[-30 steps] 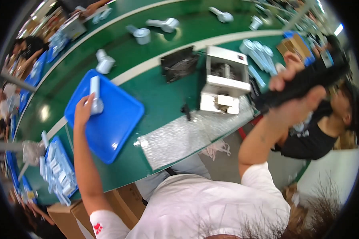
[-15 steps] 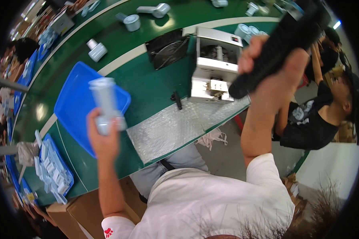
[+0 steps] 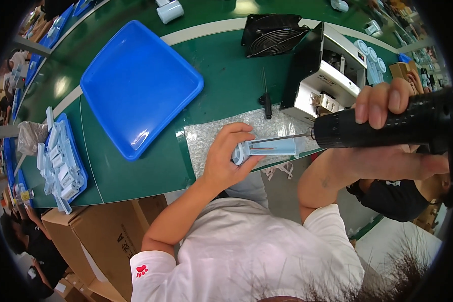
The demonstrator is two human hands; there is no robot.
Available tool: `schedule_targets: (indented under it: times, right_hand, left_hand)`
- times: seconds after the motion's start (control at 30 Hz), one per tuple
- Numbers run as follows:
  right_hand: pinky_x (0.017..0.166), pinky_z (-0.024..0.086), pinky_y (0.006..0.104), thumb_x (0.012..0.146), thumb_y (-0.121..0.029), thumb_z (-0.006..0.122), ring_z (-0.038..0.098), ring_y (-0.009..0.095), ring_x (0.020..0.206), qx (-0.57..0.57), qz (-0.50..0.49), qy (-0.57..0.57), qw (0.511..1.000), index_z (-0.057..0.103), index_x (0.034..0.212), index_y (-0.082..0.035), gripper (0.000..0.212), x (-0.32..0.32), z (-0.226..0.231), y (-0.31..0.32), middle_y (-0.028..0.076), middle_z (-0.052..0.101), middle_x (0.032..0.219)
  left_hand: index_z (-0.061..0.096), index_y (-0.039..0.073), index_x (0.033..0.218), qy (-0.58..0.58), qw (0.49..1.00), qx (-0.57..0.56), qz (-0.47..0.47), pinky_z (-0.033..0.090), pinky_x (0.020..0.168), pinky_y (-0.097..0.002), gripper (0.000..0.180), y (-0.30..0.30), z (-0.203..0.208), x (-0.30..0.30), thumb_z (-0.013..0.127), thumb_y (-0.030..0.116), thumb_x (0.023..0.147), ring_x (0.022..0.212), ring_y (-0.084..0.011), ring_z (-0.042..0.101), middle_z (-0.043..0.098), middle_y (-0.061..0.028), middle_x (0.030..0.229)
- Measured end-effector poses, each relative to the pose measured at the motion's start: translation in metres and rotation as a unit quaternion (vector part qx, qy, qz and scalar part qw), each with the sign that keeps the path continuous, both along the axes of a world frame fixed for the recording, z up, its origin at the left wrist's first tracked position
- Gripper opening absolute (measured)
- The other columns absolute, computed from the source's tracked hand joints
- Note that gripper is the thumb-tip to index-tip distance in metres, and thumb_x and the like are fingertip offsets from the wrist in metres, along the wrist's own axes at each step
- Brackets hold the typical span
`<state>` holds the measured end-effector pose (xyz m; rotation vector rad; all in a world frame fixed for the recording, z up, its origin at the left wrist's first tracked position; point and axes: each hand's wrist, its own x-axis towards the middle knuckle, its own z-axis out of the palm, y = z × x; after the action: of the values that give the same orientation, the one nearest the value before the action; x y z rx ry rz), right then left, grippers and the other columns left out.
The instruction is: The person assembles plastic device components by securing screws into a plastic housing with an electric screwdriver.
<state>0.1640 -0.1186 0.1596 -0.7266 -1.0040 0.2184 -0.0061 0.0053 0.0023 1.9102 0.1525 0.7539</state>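
Observation:
My left hand (image 3: pixel 222 157) is closed around the round end of a light-blue plastic housing (image 3: pixel 283 147), which lies sideways above the bubble wrap (image 3: pixel 199 146). The long open side of the housing faces up. My right hand (image 3: pixel 380 161) grips a black electric screwdriver (image 3: pixel 345 130) held almost level. Its thin bit reaches left into the open housing; whether the tip touches a screw is too small to tell. Beyond my hands, a manual screwdriver (image 3: pixel 267 104) with a black handle lies on the green table.
A blue tray (image 3: pixel 141 90) stands left of centre. Light-blue parts fill another tray (image 3: pixel 80 163) at far left. A metal screw feeder (image 3: pixel 332 75) and a black fan (image 3: pixel 274 35) stand at the back, near round blue parts (image 3: pixel 372 60). A co-worker (image 3: pixel 392 199) is at right.
My left hand has brought the housing from over the blue tray rightward to the bubble wrap. The electric screwdriver has come down, its bit now in the housing. The view has shifted.

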Motion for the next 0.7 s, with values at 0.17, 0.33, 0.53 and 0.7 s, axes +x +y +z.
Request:
schedule_targets:
  times: [0.17, 0.33, 0.53, 0.7]
  right_hand:
    - [0.059, 0.041, 0.0275, 0.074, -0.076, 0.059, 0.051, 0.014, 0.069, 0.025, -0.018, 0.032, 0.999, 0.048, 0.112, -0.005, 0.081, -0.004, -0.003, 0.002, 0.007, 0.045, 0.092]
    - [0.058, 0.04, 0.0273, 0.073, -0.072, 0.064, 0.05, 0.013, 0.068, 0.026, -0.02, 0.067, 0.997, 0.044, 0.105, -0.002, 0.079, -0.004, -0.003, 0.001, 0.006, 0.044, 0.091]
    - [0.059, 0.041, 0.0279, 0.074, -0.064, 0.069, 0.051, 0.012, 0.067, 0.026, 0.035, 0.115, 0.992, 0.043, 0.1, -0.003, 0.071, -0.006, -0.007, 0.008, 0.004, 0.044, 0.088]
    - [0.058, 0.043, 0.0268, 0.081, -0.056, 0.068, 0.054, 0.013, 0.065, 0.077, 0.086, 0.085, 0.99, 0.046, 0.113, -0.001, 0.067, -0.008, -0.008, 0.013, 0.004, 0.048, 0.086]
  left_hand:
    - [0.057, 0.003, 0.103, -0.009, 1.0, 0.0, -0.005, 0.052, 0.077, -0.0366, 0.045, 0.002, 0.001, -0.003, 0.083, 0.008, 0.066, 0.094, -0.0303, 0.062, 0.058, -0.0158, 0.109]
    - [0.056, 0.002, 0.104, -0.006, 0.999, -0.032, -0.01, 0.049, 0.082, -0.0356, 0.044, 0.001, -0.004, -0.004, 0.08, 0.005, 0.066, 0.096, -0.029, 0.06, 0.058, -0.0176, 0.109]
    - [0.056, 0.002, 0.103, -0.013, 1.0, -0.021, -0.006, 0.05, 0.079, -0.0363, 0.044, 0.003, -0.004, -0.002, 0.081, 0.005, 0.066, 0.094, -0.0301, 0.061, 0.058, -0.0169, 0.109]
    - [0.056, 0.002, 0.102, -0.029, 0.999, -0.004, -0.016, 0.051, 0.078, -0.0378, 0.045, 0.001, -0.001, 0.001, 0.082, 0.006, 0.066, 0.094, -0.0323, 0.06, 0.058, -0.0153, 0.107]
